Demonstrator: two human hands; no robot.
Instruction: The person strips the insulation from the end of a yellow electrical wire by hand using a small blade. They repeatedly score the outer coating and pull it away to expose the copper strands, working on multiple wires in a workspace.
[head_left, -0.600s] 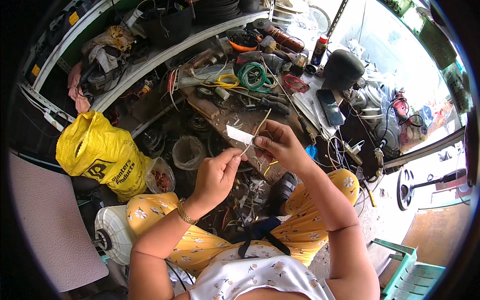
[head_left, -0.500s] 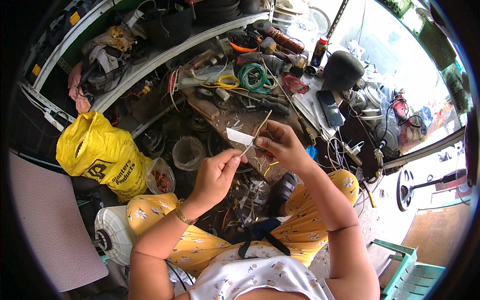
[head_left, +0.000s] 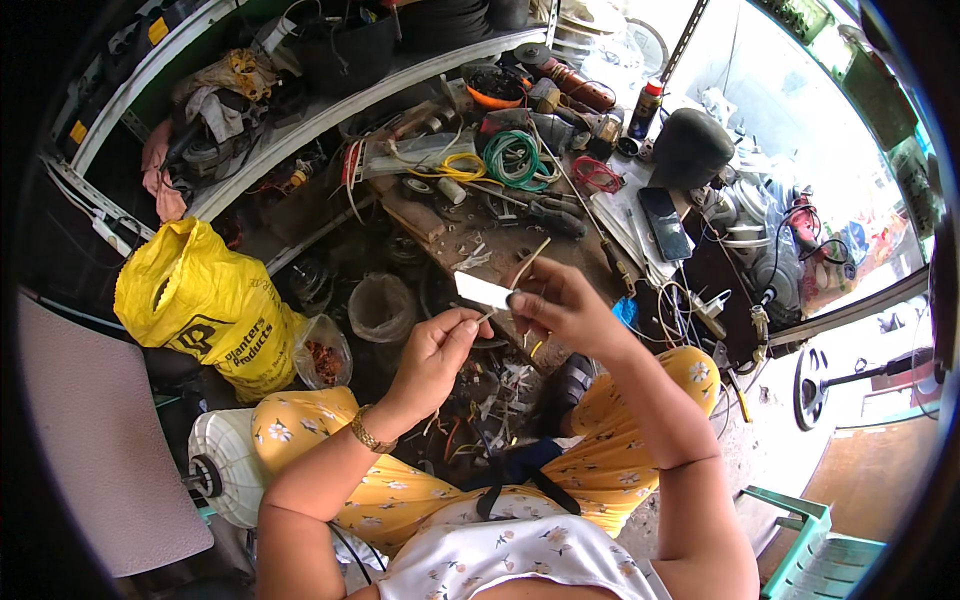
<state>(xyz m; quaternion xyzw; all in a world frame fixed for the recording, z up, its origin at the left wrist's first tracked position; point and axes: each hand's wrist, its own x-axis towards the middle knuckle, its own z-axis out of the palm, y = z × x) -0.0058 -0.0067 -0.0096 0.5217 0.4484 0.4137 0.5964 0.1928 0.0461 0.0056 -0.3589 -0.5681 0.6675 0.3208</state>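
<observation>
My left hand [head_left: 440, 350] is closed, its thumb and finger pinching one end of a thin cream-coloured strand [head_left: 531, 262], which looks like wire or sleeving. Just right of it, my right hand [head_left: 560, 305] is closed on the same strand and on a white flat strip [head_left: 480, 291] with a slanted end. The strip points left from between my right thumb and fingers, over the left hand's fingertips. Above the right hand, the strand's free end sticks up. My right fingers partly hide where strip and strand meet.
Ahead is a cluttered low workbench [head_left: 410, 212] with a green wire coil [head_left: 515, 160], yellow wire [head_left: 460, 165], and a phone [head_left: 663, 222] on papers. A yellow sack [head_left: 205, 310] stands left, beside a clear bag of copper-coloured scraps [head_left: 322, 352]. Scraps litter the floor between my feet.
The white strip has turned and now shows more of its broad face. My right hand has shifted slightly down and right along with the strand, and the hands are a little farther apart.
</observation>
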